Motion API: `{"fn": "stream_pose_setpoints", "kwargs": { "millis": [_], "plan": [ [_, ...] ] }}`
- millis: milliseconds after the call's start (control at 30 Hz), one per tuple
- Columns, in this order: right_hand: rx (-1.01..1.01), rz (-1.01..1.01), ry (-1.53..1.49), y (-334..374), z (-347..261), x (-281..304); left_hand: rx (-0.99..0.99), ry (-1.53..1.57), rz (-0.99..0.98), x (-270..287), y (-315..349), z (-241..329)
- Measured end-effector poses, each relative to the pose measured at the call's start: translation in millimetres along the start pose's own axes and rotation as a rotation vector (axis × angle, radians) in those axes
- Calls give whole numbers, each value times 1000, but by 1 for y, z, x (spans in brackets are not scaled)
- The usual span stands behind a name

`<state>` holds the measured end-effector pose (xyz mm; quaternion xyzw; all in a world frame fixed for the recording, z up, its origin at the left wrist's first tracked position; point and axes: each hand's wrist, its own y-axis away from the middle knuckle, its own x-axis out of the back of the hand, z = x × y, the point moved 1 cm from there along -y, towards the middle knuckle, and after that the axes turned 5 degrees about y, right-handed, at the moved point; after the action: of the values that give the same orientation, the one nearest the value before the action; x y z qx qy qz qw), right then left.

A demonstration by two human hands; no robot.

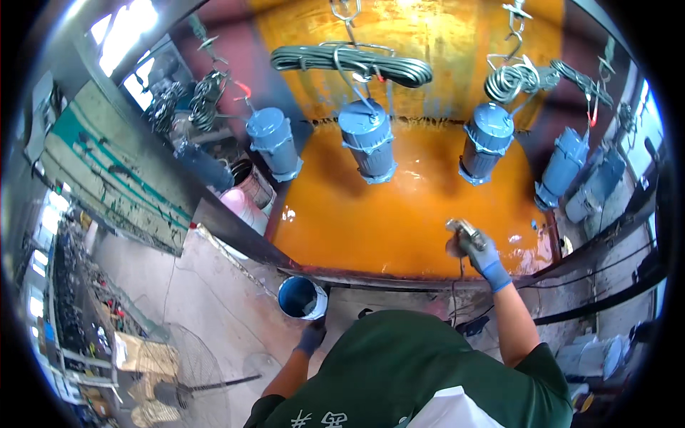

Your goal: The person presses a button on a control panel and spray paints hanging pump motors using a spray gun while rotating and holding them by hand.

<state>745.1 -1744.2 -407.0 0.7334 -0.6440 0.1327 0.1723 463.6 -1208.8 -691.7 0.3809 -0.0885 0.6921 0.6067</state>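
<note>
Toward four o'clock, your right hand [479, 255] wraps snugly round a gun-like metal tool [467, 232], while near seven your left hand [312, 335] meets a bucket [319, 305], its closure unclear, and a blue motor [368, 139] near twelve hangs suspended, seemingly for all-round access.

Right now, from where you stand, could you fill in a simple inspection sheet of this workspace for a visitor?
Surface: glossy orange booth floor with wet-looking patches.
Job's things: four blue metal cylinders hanging in a row; silver metal spray gun; round blue-lined bucket.
Clutter: pinkish-white container left of the orange floor; brown cardboard-like sheets at lower left.
Hands: blue-grey gloved right hand, fingers closed around the gun; gloved left hand at the bucket's near side, grip unclear.
Cables: bundled grey-green cables above the cylinders; thick black hose or cable at right.
Surroundings: grey concrete-like ground; pale, green-streaked panel at left.
</note>
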Motion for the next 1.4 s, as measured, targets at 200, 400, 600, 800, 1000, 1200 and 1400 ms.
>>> {"fn": "stream_pose_setpoints", "kwargs": {
  "millis": [200,400,600,800,1000,1200,1400],
  "plan": [
    [-5,165,-335,13,18,-20,-1093,-128,241,170,-118,418],
    [159,-145,208,42,-57,-12,-1852,-317,528,227,-121,714],
    [94,387,-190,27,-41,-12,-1494,-685,478,214,-162,765],
    [156,157,-72,26,-78,37,-1568,-549,420,226,-169,740],
    [329,-185,-121,23,-138,76,-1597,-382,473,250,-164,705],
    [399,124,-214,-6,-150,81,-1554,-403,627,283,-167,655],
    [431,-158,-100,-6,-154,82,-1363,-429,834,333,-175,604]
  ]
}}
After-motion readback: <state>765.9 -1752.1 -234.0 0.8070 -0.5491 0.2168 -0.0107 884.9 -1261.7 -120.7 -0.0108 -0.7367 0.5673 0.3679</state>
